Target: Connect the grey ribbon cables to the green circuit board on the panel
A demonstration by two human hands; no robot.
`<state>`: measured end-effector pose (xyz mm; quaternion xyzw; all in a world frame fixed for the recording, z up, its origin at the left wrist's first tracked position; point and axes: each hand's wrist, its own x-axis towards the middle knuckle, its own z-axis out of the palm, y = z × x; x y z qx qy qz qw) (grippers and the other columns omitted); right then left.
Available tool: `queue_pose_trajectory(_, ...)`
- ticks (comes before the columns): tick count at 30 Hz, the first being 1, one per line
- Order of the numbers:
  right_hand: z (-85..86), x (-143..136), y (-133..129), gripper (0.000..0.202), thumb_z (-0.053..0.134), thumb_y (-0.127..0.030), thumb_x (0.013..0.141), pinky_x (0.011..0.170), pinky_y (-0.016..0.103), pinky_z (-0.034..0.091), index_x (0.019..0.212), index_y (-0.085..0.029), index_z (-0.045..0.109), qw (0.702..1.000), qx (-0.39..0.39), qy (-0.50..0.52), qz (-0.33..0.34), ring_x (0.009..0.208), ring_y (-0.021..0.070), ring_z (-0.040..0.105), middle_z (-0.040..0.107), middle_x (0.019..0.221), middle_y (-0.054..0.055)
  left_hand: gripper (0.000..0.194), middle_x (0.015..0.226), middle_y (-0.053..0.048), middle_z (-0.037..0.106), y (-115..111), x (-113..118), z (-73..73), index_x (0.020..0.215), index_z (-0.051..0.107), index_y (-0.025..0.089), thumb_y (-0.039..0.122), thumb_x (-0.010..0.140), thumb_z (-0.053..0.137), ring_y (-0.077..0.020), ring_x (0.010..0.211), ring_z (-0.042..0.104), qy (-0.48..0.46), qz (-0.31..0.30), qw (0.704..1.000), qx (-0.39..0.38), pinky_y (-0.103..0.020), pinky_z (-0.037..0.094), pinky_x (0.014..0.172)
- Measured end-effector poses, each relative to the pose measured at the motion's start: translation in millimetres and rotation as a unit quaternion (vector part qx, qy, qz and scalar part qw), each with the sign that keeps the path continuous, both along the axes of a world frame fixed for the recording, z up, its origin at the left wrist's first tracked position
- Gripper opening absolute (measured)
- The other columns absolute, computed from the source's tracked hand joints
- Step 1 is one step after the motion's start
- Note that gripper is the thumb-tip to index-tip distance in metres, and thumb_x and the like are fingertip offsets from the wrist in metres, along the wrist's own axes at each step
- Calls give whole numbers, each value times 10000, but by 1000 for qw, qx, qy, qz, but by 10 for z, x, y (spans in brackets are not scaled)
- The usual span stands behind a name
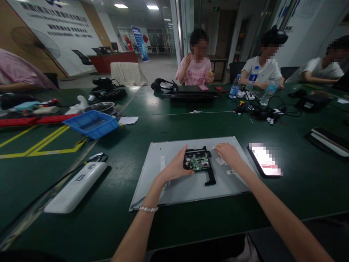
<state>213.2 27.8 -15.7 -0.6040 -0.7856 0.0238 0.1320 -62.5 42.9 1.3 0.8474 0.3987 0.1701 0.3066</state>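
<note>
A flat grey-white panel [182,193] lies on the table in front of me. Over it is a black plastic bracket [211,176] carrying a green circuit board [200,163]. My left hand [176,167] grips the bracket's left side, thumb along the near edge and fingers at the far edge. Right of the bracket, my right hand [227,153] is closed in a pinch close to the panel's far right part; whatever its fingertips hold is too small to make out. White labels [231,172] are on the panel beside that hand.
A lit phone [264,160] lies right of the panel. To the left are a white power bank [77,187] with a cable and a blue plastic tray [94,123]. Across the table are a closed black laptop [191,95], water bottles [269,92], tangled cables and several seated people.
</note>
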Motion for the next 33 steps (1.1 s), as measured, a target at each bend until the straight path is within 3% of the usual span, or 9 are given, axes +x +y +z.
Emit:
queue_pose_trajectory(5,142,-111,50,238,435,-196,907,809,309,421,950,-197,670,999,-1,40,-15,935,219,595,671,960,98,1078,1491,-211,182,1,1,-1,1454,-8,132,309,654,693,-329,1357,243,-8,-4,1000,-22,-504,222,1107)
queue_pose_trajectory(9,284,-474,214,273,386,-228,935,800,302,421,1053,-185,628,1000,18,23,8,957,221,599,666,1014,103,1085,1483,-215,203,15,12,-37,1451,1,129,301,638,698,-335,1351,252,-19,-2,1000,-1,-516,233,1098)
queue_pose_trajectory(15,258,-925,352,264,387,-146,910,767,307,425,970,-142,644,996,-24,-54,68,905,246,619,681,952,128,1063,1480,-218,209,-25,21,-5,1451,16,127,304,648,689,-345,1344,266,-24,3,1000,-5,-514,251,1094)
queue_pose_trajectory(20,181,-939,328,298,369,-143,909,780,300,432,955,-139,664,997,-14,-46,64,920,242,614,683,967,131,1045,1481,-229,196,-35,18,15,1446,40,100,310,652,686,-349,1350,245,-20,5,1000,-9,-504,232,1108)
queue_pose_trajectory(33,199,-970,327,283,402,-129,880,790,269,437,930,-148,680,998,-19,-19,55,901,206,609,677,957,105,1071,1498,-203,159,-18,5,-15,1448,5,152,312,652,703,-334,1363,219,-27,-3,999,-18,-506,205,1113)
